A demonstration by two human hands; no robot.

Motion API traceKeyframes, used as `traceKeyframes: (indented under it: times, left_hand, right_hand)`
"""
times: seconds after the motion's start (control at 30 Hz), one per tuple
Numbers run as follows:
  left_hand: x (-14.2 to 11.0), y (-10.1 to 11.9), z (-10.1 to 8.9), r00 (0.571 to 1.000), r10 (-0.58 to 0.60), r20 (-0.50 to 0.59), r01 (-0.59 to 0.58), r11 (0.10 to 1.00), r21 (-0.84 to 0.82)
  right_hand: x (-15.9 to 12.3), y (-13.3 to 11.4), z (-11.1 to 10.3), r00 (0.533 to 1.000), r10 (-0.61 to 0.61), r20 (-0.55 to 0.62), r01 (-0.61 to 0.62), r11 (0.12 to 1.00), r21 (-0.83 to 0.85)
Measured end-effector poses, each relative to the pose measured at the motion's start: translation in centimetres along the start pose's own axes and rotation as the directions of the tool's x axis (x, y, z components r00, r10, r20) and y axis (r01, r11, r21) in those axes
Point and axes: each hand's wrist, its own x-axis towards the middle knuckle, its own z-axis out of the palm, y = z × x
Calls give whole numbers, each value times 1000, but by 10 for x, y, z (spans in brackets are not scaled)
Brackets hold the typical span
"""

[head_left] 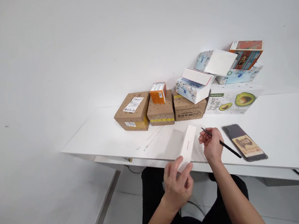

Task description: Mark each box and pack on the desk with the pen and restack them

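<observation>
My left hand (177,183) grips the near end of a slim white box (188,141) between thumb and fingers. Small red print runs along the side of the box that faces up, and its far end reaches over the white table. To its right, my right hand (213,143) holds a black pencil (229,148). The pencil's tip points left toward the box, with a small gap between them, and its back end slopes down to the right. Just right of this hand lies a smartphone (245,142) with a picture on its back.
Three brown cardboard boxes (133,111) stand along the wall on the white table (87,139). An orange box (158,92) and tissue packs (192,90) sit on them. Farther right, a white avocado carton (231,101) carries more tissue packs and a colourful box (246,54).
</observation>
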Motion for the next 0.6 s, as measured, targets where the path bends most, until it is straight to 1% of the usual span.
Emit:
traceKeyframes:
  times: [0.13,0.2,0.27,0.33,0.43,0.5,0.53,0.6]
  left_hand:
    - [-10,7,6,997,42,61,-42,999,5]
    - [-12,11,12,990,71,120,-70,997,-9]
    - [-11,15,19,979,82,185,-80,997,-16]
    - [-9,19,27,965,92,246,-90,996,-18]
    - [-7,26,40,943,123,310,-123,992,-20]
    - [-8,31,46,935,134,329,-136,991,-16]
    - [-9,33,48,934,133,333,-136,991,-14]
    - [-9,35,50,929,130,346,-128,991,-27]
  right_hand:
    - [3,-13,1,994,-106,-32,105,993,-55]
    - [2,-19,1,986,-165,-38,159,979,-125]
    - [2,-23,1,982,-187,-11,181,963,-199]
    - [3,-24,0,985,-167,48,174,951,-256]
    - [8,-18,0,989,-65,130,102,947,-304]
    - [10,-12,0,993,6,120,34,944,-328]
    - [10,-9,0,995,22,102,14,940,-340]
    - [10,-6,-1,996,16,84,16,930,-367]
